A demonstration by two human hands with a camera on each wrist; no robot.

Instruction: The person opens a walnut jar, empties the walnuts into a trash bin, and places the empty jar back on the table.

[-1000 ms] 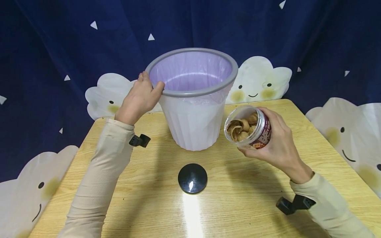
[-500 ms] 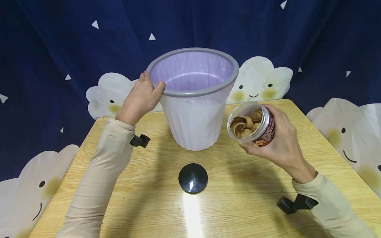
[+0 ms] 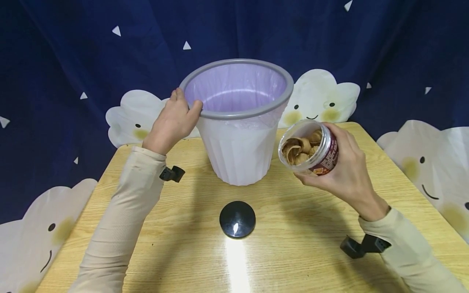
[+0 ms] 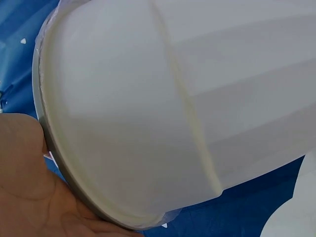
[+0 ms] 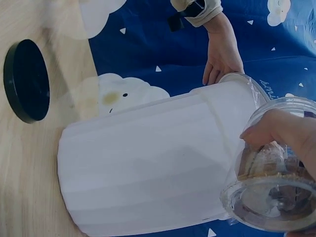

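My left hand [image 3: 172,120] rests against the left side of the grey rim of a white wastebasket [image 3: 238,150], its fingers laid along the rim and thumb at the front edge. In the left wrist view its palm [image 4: 29,197] lies beside the rim. My right hand [image 3: 346,167] grips a clear jar [image 3: 309,148] with a dark red label, fingers and thumb wrapped round it. The jar is lidless and tilted, mouth towards the wastebasket, held in front of it to the right. Brown curled, shell-like pieces [image 3: 302,150] sit inside.
A purple bag liner [image 3: 234,87] lines the wastebasket, which stands at the back of the wooden table [image 3: 190,260]. A round black lid [image 3: 237,219] lies on the table in front of it. Behind hangs a dark blue curtain [image 3: 220,24] with cloud figures.
The right hand and jar have shifted slightly right and up since the first frame. The pieces stay inside the jar. Left hand, wastebasket and black lid keep their places.
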